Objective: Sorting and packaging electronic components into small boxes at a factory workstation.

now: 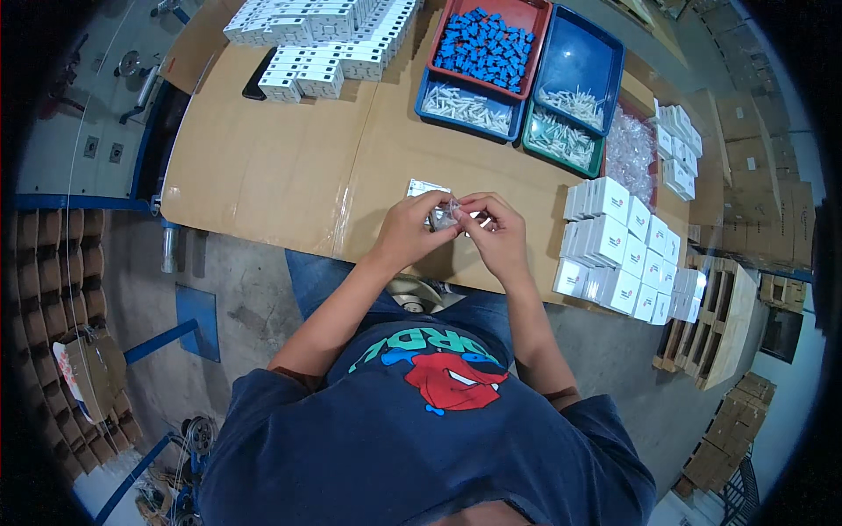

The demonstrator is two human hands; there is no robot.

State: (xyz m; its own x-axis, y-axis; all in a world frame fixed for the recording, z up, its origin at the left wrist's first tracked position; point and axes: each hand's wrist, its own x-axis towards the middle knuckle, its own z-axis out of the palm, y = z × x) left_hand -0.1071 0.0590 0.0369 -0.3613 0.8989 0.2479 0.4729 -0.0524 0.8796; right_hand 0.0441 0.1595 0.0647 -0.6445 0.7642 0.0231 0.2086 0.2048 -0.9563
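Cardboard-topped tabletop: I sit at its near edge; the brown tabletop spreads ahead of my hands, with concrete floor below.
Left hand: my left hand grips the clear plastic between bent fingers and thumb, probably to steady it.
Right hand: my right hand pinches the same film from the other side, so the two grips seem to share control; whether it holds anything more, I cannot tell.
Clear plastic: between my fingertips, above the near edge, presumably kept close for fine finger work.
White piece: just beyond my left fingertips, the white piece is partly covered; whether held or lying, I cannot tell.
Trays: ahead of my hands, the red tray, upper blue tray, lower blue tray and green tray; their walls likely keep small loose parts sorted.
White blocks: ahead and left of both hands, the white blocks stand in rows, perhaps to save room.
White boxes: right of my right hand, the white boxes are stacked closely, apparently for order.
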